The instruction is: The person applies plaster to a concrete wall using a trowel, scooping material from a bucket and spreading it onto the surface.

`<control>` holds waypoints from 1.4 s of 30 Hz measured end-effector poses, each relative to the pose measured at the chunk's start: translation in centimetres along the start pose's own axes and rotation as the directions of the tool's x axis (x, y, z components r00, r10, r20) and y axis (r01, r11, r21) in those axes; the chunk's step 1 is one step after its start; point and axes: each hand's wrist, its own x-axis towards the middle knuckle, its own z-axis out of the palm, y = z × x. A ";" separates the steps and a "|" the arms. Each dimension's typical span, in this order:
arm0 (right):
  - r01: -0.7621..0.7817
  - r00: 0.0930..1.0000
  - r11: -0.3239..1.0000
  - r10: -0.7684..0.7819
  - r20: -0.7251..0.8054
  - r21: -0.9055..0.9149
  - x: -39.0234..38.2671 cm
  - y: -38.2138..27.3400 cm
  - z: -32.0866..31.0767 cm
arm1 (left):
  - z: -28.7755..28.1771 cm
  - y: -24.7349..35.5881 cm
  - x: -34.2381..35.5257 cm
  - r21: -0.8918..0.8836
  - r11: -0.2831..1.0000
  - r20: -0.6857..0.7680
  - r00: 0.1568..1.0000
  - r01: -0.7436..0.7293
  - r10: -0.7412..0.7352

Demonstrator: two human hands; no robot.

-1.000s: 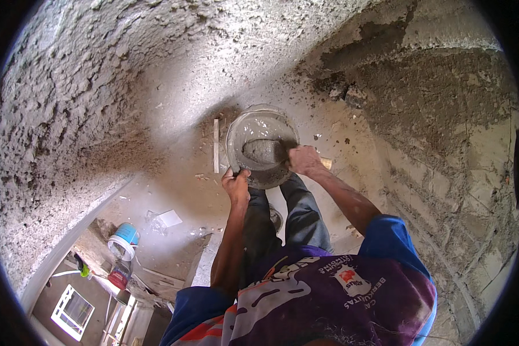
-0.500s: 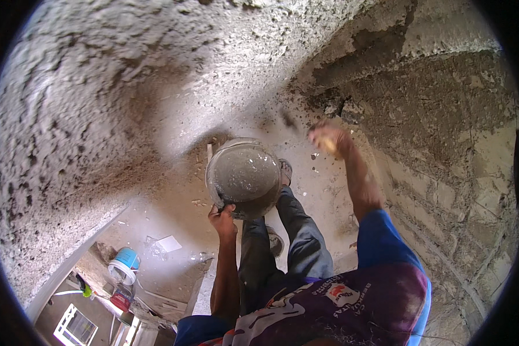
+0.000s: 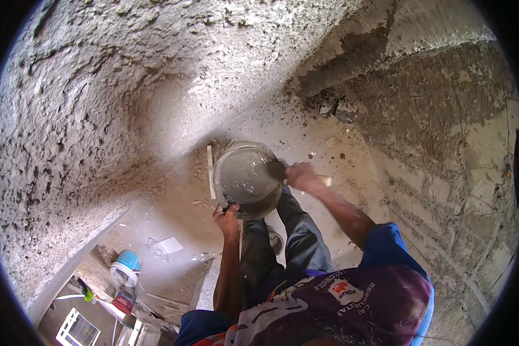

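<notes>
A dark bucket [image 3: 242, 149] with wet grey mortar [image 3: 242, 176] inside hangs in front of my legs. My left hand [image 3: 226, 215] is closed on its near-left rim. My right hand [image 3: 303, 176] grips a trowel [image 3: 276, 170] at the bucket's right side. The pale wooden handle end sticks out behind my fist, and the dark blade reaches over the rim at the mortar. Motion blurs the right hand slightly, and the blade's tip is hard to make out.
Rough plastered wall [image 3: 69, 115] rises at left and ahead. A partly coated block wall [image 3: 444, 173] stands at right. On the floor lie rubble [image 3: 345, 111], a wooden strip [image 3: 210, 167] and a white sheet [image 3: 170, 245]. A blue-and-white pail [image 3: 127, 265] sits lower left.
My right hand has swung left and nearer with the trowel, from over the floor at right to the bucket. The left hand and bucket have shifted slightly right.
</notes>
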 end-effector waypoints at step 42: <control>0.122 0.989 0.990 -0.116 -0.091 0.068 -8.9 -5.6 -4.3 | -0.3 8.2 -6.1 0.011 0.998 0.002 0.998 0.070 -0.070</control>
